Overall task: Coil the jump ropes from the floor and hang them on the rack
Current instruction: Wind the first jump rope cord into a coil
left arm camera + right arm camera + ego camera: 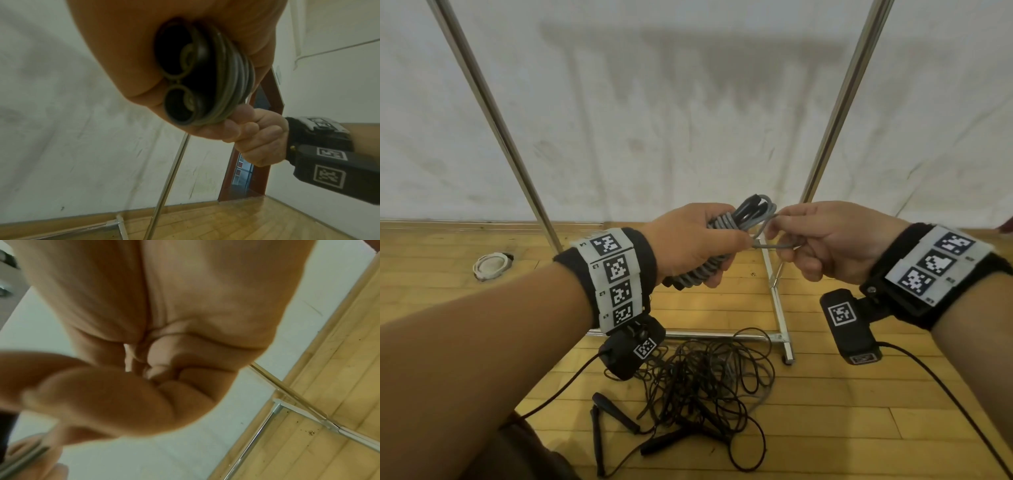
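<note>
The left hand (pixel 690 240) grips the coiled grey rope (pixel 726 240) up in front of the rack (pixel 779 308). The right hand (pixel 832 240) pinches its loose end. Black ropes (pixel 709 387) lie tangled on the floor (pixel 859 404) by the rack's bottom bar

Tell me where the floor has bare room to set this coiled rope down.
Bare wood lies left of the rack's left upright, around the white round fitting, and right of the rack's base bar toward the right hand. It is crowded below the coiled grey jump rope held by the left hand: tangled black jump ropes and handles.
</note>
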A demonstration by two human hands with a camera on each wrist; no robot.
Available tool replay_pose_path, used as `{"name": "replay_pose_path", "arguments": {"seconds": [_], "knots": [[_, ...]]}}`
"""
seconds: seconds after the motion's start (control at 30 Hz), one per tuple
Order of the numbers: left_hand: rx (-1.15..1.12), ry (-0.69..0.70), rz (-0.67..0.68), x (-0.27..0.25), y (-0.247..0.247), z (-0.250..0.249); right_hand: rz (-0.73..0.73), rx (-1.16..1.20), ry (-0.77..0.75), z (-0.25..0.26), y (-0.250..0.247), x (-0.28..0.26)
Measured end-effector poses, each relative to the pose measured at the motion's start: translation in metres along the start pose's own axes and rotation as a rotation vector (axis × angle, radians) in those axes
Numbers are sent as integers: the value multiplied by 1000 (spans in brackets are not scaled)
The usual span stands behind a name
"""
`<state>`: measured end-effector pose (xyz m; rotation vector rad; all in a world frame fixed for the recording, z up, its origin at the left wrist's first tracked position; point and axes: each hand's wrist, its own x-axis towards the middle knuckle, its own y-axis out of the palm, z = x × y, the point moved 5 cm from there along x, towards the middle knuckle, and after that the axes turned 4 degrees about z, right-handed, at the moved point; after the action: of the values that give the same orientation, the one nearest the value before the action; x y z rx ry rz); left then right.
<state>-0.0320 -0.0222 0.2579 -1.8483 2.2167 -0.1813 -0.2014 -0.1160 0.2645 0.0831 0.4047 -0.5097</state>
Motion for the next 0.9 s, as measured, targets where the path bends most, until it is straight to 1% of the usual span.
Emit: {"name": "replay_pose_path", "arguments": {"seconds": [0.07,0.1,0.23,0.3,0.4,0.5,0.7,0.77,0.83,0.9], "knots": [[86,-26,43,-2,6,-1,-53,-25,23,1,3,1],[130,-45,65,-3,9,-1,-58,-31,34,1,5,1],[383,-126,111,-3,21,4,-35,-97,53,8,12,0],[452,-170,123,-3,25,8,-33,-145,47,11,14,-1],[513,-212,117,-2,25,11,-19,-213,24,16,20,-2],[522,-228,97,-2,23,12,-19,-228,-18,20,23,-4],[433,-232,37,-2,14,10,-63,-317,-195,30,23,-10],[436,-237,26,-3,14,8,-92,-380,-224,33,24,-11],[503,-236,25,-3,16,6,-135,-477,-228,35,26,-10],[623,-229,41,-3,21,4,-184,-665,-219,36,31,-9]]}}
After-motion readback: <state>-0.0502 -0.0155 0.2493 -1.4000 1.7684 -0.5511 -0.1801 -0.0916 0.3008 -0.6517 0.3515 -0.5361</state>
